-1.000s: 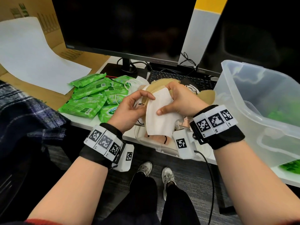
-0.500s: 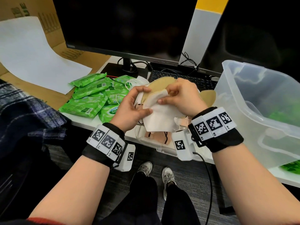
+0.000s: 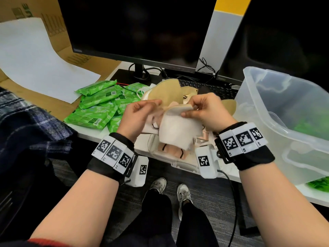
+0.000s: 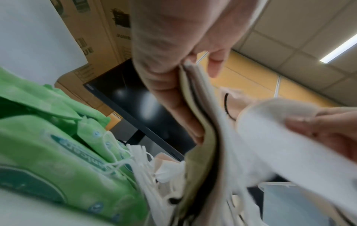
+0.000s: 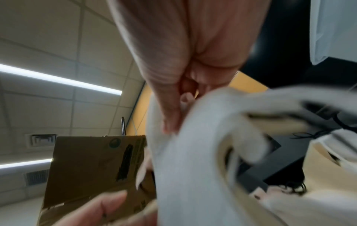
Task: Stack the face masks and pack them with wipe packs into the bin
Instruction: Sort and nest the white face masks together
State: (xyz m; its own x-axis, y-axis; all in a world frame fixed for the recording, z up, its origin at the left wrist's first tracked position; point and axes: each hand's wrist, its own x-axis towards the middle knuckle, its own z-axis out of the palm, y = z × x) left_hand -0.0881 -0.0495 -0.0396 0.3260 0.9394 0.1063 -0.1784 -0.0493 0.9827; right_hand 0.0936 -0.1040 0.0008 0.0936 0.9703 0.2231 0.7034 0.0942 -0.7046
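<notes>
We have the clear plastic bin (image 3: 267, 111) waiting at our right with some green packs already showing through its wall, and the green wipe packs (image 3: 99, 107) heaped at our left, so both stay within reach of the mask pile on the desk between them. Above that pile, our left hand (image 3: 138, 118) clamps a gathered stack of face masks (image 4: 201, 130) between thumb and fingers, while our right hand (image 3: 204, 111) pinches the top edge of a white mask (image 3: 176, 131), probably to square it onto the stack.
</notes>
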